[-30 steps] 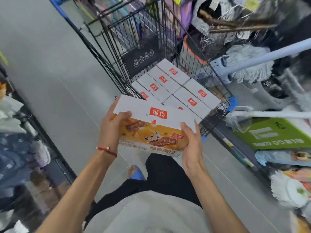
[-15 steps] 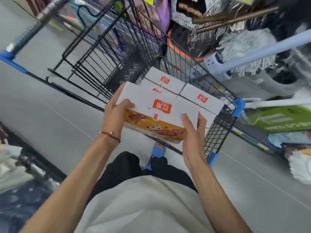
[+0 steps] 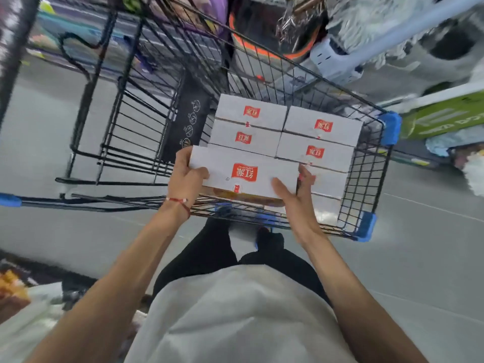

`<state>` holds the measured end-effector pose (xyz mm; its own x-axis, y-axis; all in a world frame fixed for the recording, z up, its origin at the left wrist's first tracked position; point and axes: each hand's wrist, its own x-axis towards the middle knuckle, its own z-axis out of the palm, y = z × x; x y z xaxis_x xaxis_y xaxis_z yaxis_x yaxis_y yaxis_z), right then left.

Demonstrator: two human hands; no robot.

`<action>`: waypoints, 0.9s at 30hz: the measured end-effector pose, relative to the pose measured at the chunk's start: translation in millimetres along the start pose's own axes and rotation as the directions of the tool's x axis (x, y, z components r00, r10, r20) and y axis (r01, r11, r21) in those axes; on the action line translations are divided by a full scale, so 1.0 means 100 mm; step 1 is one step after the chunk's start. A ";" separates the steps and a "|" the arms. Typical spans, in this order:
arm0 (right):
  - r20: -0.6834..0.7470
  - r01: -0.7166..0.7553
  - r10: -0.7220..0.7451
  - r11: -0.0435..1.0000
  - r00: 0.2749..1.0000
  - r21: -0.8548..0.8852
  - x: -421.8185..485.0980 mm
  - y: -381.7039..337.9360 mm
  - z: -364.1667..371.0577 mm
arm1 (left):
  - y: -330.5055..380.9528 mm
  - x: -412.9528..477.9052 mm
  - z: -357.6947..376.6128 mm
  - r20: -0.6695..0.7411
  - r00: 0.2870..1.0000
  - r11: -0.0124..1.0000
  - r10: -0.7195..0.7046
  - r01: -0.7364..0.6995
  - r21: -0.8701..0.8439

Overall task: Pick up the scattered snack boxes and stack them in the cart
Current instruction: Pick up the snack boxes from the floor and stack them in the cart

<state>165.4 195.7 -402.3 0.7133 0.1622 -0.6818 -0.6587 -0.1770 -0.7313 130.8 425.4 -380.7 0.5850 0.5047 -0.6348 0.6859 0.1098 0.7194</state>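
My left hand (image 3: 187,176) grips the left short end of a snack box (image 3: 243,172), with the thumb on its white top and the fingers curled around the edge. My right hand (image 3: 296,197) holds the right end in the same way, thumb on top. Its other fingers go behind the box, where I cannot see them well. The box is level, the red logo upward, and it hangs over the near left part of the cart (image 3: 390,128). As far as I can judge, it is not yet set down.

At 12 and 1 o'clock from it lie the stacked boxes (image 3: 323,125), four white tops in two neat columns, touching each other. A fifth box (image 3: 330,183) shows at 3 o'clock, just beside my right hand. I think the place under my box is the last free one of this layer, so the stacking is well advanced. On the grey floor (image 3: 419,258) I see no loose box in this view. At 8 o'clock an orange thing (image 3: 11,286) is too blurred to name, so I cannot say if more remain.
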 end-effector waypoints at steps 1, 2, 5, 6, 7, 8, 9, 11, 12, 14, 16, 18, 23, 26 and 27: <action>-0.006 -0.020 0.020 1.000 1.000 -0.003 0.02 0.02 0.10 | -0.03 0.11 -0.04 0.020 1.000 0.999 -0.017 0.016 0.038; -0.010 -0.049 0.049 0.999 0.999 -0.002 0.05 0.07 0.19 | -0.06 0.20 -0.07 0.042 0.999 0.996 -0.032 0.029 0.082; -0.039 -0.128 0.126 0.991 0.991 -0.044 0.07 0.21 0.45 | -0.18 0.48 -0.18 0.112 0.989 0.979 -0.100 0.078 0.189; -0.055 -0.141 0.138 0.989 0.989 -0.047 0.08 0.27 0.51 | -0.23 0.56 -0.22 0.127 0.985 0.972 -0.120 0.091 0.215; -0.068 -0.154 0.150 0.987 0.986 -0.052 0.09 0.30 0.57 | -0.27 0.63 -0.25 0.138 0.981 0.965 -0.139 0.103 0.242; -0.086 -0.170 0.165 0.983 0.983 -0.065 0.10 0.32 0.62 | -0.32 0.68 -0.28 0.148 0.978 0.957 -0.150 0.106 0.271; -0.102 -0.186 0.177 0.979 0.979 -0.087 0.11 0.32 0.65 | -0.36 0.72 -0.31 0.159 0.974 0.951 -0.163 0.112 0.288; -0.125 -0.203 0.188 0.971 0.974 -0.123 0.14 0.32 0.70 | -0.43 0.76 -0.35 0.176 0.967 0.944 -0.186 0.126 0.305; -0.135 -0.212 0.194 0.968 0.972 -0.133 0.16 0.31 0.70 | -0.47 0.76 -0.35 0.178 0.966 0.939 -0.186 0.121 0.322; -0.148 -0.233 0.212 0.962 0.966 -0.145 0.19 0.29 0.71 | -0.50 0.76 -0.34 0.175 0.969 0.930 -0.173 0.103 0.353; -0.137 -0.251 0.231 0.956 0.963 -0.154 0.20 0.27 0.71 | -0.51 0.77 -0.34 0.164 0.973 0.916 -0.163 0.088 0.391; -0.132 -0.246 0.226 0.954 0.965 -0.170 0.19 0.27 0.71 | -0.51 0.78 -0.35 0.162 0.975 0.907 -0.153 0.073 0.415; -0.140 -0.236 0.212 0.954 0.967 -0.184 0.16 0.26 0.71 | -0.56 0.78 -0.39 0.174 0.972 0.893 -0.157 0.065 0.445; -0.127 -0.232 0.211 0.954 0.969 -0.188 0.15 0.27 0.71 | -0.57 0.76 -0.39 0.171 0.971 0.900 -0.169 0.081 0.429; -0.124 -0.231 0.211 0.955 0.970 -0.187 0.15 0.27 0.71 | -0.57 0.75 -0.39 0.169 0.971 0.900 -0.170 0.083 0.428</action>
<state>141.5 262.1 -434.0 0.5824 -0.0001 -0.8129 -0.7491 -0.3884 -0.5366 118.4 490.8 -458.3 0.5243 0.3264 -0.7865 0.8512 -0.2253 0.4740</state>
